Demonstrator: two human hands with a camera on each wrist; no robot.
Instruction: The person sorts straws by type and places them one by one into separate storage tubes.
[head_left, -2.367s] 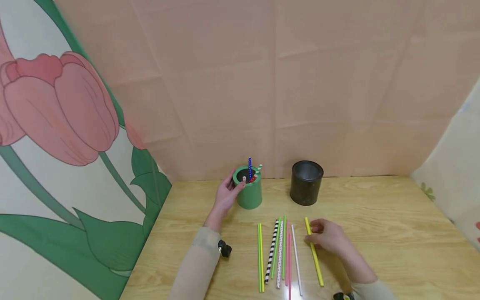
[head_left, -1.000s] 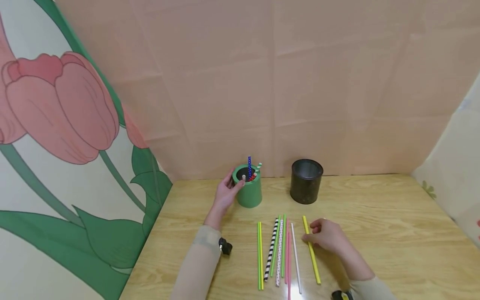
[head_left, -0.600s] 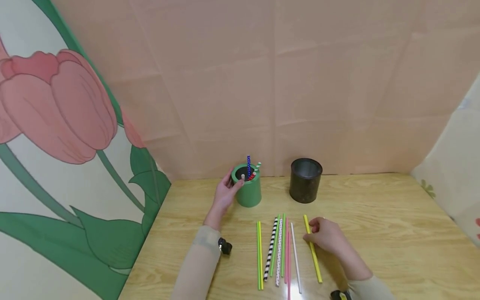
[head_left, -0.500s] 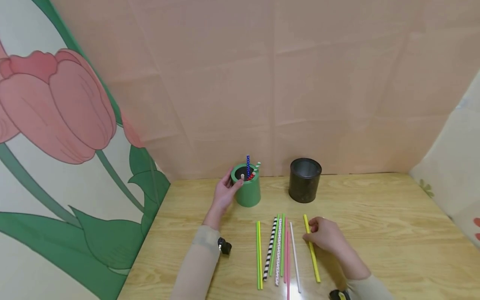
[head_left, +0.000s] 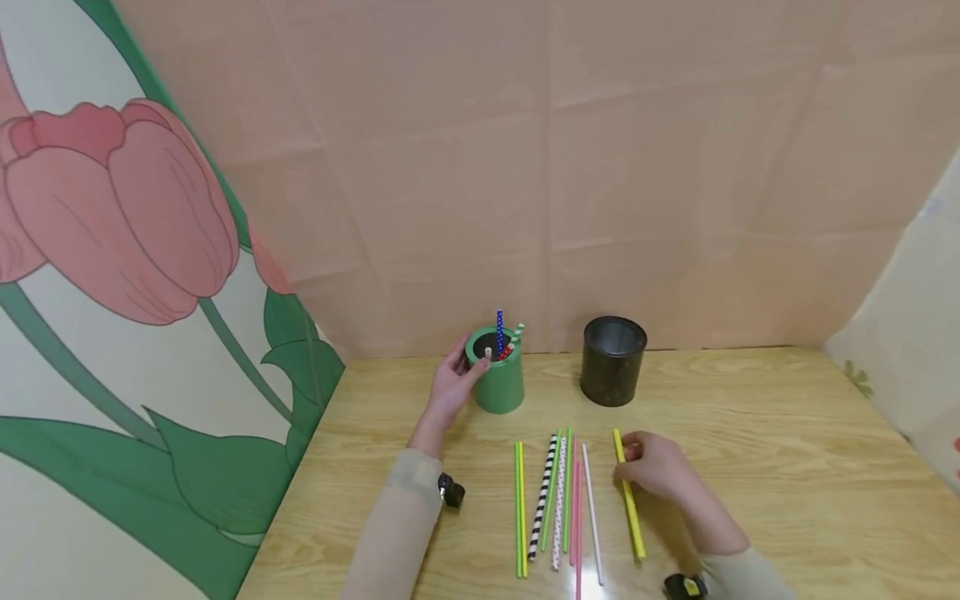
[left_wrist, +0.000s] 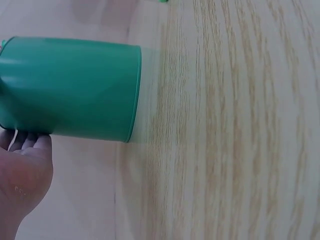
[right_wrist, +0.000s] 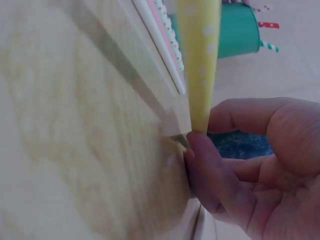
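My left hand (head_left: 449, 392) holds the green cylindrical cup (head_left: 501, 390) at its rim, thumb on the near side. Several paper straws stand in that cup, among them a blue dotted straw (head_left: 499, 332) and a green-striped one. In the left wrist view the cup's smooth wall (left_wrist: 75, 90) fills the left side, with part of the hand below it. My right hand (head_left: 660, 468) pinches a yellow straw with pale dots (head_left: 632, 517) near its far end. In the right wrist view the straw (right_wrist: 201, 55) sits between thumb and forefinger.
Several straws lie side by side on the wooden table (head_left: 787, 450): a black-striped one (head_left: 542, 504), pink, light green and white ones, and a green and yellow pair (head_left: 521, 517) apart at left. A black cup (head_left: 612, 367) stands right of the green one.
The yellow straw has shifted slightly right and away from me with my right hand; its near end now looks a little raised. My left hand still holds the green cup.
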